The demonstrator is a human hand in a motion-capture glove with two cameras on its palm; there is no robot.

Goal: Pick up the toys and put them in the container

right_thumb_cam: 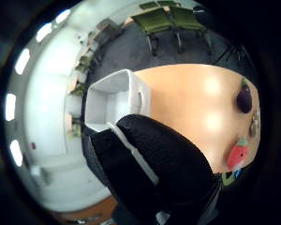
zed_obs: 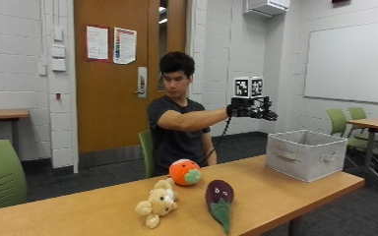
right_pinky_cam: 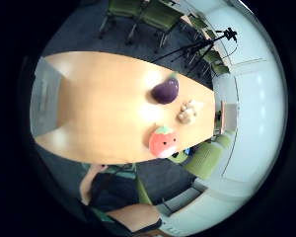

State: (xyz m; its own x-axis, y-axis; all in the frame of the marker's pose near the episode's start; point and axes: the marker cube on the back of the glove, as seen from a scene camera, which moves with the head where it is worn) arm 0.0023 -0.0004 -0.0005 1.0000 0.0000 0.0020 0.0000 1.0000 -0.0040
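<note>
On the smooth wooden table [zed_obs: 97,209], a tan plush bear [zed_obs: 157,202], a round orange plush [zed_obs: 185,172] and a purple eggplant plush [zed_obs: 220,195] are seen lying close together. The gloved right hand [zed_obs: 249,111] is held in the air, nothing gripped, fingers loosely extended. The boxy grey fabric container [zed_obs: 305,154] stands well apart near the table's end, nothing between.

The person [zed_obs: 179,123] wears a dark, short-sleeved T-shirt with a plain front. The right hand [zed_obs: 251,111] is covered by a black glove (bulky around the fingers, with black hardware fixed to it), and in the thumb side palm view the glove's fabric looks matte and finely textured, crossed by a narrow white plastic strip.
</note>
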